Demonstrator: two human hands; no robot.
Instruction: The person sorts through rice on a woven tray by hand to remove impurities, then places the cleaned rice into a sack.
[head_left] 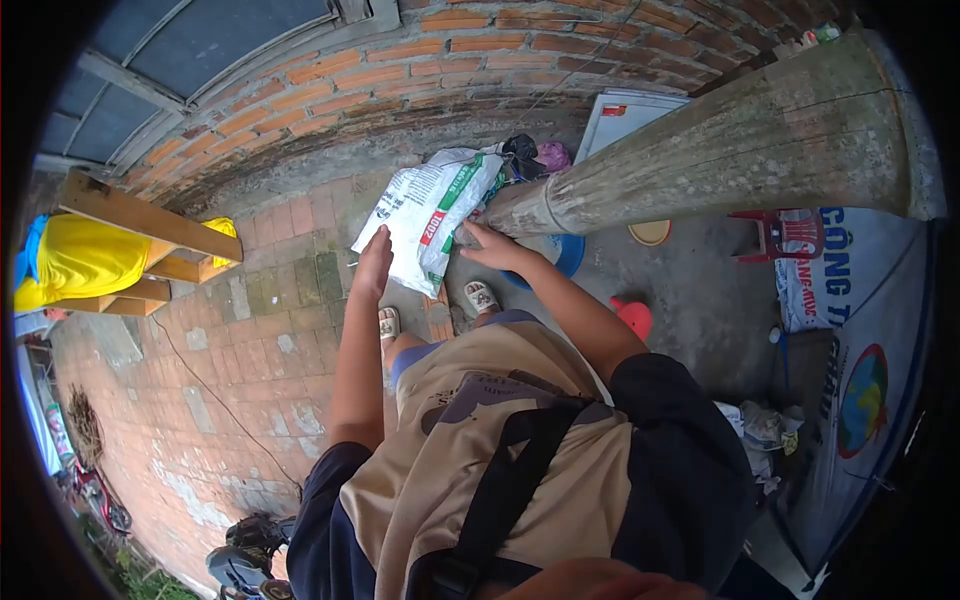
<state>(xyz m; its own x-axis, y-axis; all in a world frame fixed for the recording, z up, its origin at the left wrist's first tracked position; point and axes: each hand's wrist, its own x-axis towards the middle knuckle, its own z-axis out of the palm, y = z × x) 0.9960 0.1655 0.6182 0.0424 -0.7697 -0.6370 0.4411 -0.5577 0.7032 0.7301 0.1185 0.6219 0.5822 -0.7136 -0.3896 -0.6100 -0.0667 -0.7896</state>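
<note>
A white woven sack (415,205) with green bands and a red patch reading "1002" lies on the ground by my feet, near the brick wall. My left hand (375,260) reaches over its left edge, fingers stretched out and seen edge-on. On the other side, my right hand (495,250) is held at the sack's right edge with thumb and fingers apart. Whether either hand touches the sack cannot be made out. A black plastic bag (522,157) and a pink-purple bag (553,156) sit just beyond the sack's far end.
A thick pole-like column (720,150) slants across the right. Near it are a blue basin (565,258), a red stool (632,318), a red plastic chair (785,237) and a printed banner (870,330). At left stands a wooden frame (145,215) with yellow cloth; a cable (220,400) crosses the paving.
</note>
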